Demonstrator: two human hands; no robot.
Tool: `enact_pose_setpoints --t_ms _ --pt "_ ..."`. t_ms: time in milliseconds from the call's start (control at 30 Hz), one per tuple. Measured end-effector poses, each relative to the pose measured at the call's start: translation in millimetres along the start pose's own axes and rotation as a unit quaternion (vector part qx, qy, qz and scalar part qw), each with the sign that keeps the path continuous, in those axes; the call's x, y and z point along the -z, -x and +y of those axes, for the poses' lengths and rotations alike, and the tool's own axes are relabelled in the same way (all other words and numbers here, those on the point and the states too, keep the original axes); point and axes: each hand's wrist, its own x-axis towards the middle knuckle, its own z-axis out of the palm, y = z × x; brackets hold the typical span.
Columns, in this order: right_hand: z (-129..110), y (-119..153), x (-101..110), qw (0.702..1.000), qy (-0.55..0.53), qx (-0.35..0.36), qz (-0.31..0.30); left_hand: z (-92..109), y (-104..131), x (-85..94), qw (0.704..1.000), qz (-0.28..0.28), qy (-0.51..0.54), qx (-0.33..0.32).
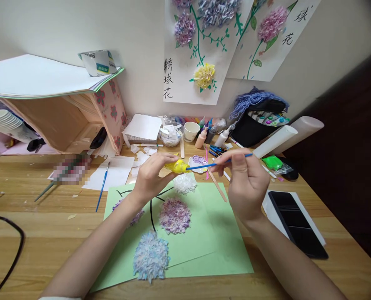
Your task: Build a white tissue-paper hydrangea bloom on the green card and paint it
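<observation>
My left hand is wrapped round a small yellow bottle, tipped with its mouth toward the right. Pinched in my right hand is a thin blue stick, whose left end meets the bottle's mouth. Below both hands lies green paper with black drawn stems. On it sit a blue-white paper flower, a pink-purple one and a white one. A purple flower is partly covered by my left forearm.
A palette and a wooden stick lie beyond the paper. A phone is at the right, a blue brush at the left. Paint bottles, a white cup and a scrap-filled bowl stand by the wall.
</observation>
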Motion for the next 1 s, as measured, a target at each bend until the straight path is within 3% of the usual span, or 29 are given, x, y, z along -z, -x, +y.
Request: enact_pose_setpoints --t_ms 133,267,567,833,1000 --pt "7 -6 1 0.987 -0.102 -0.113 0.046 0 0 0.4 1.000 0.008 0.007 0.006" --pt "14 -5 2 0.972 -0.145 -0.161 0.091 -1 -1 0.4 1.000 0.024 0.006 0.014" --pt "15 8 -3 0.953 -0.164 -0.198 0.158 1 0 -0.7 0.996 0.048 -0.005 0.069" --pt "11 19 -9 0.954 -0.154 -0.195 0.168 4 0 -1.6 0.992 0.077 -0.032 0.100" --pt "9 24 -13 0.965 -0.130 -0.156 0.166 5 1 -2.8 0.987 0.089 -0.052 0.123"
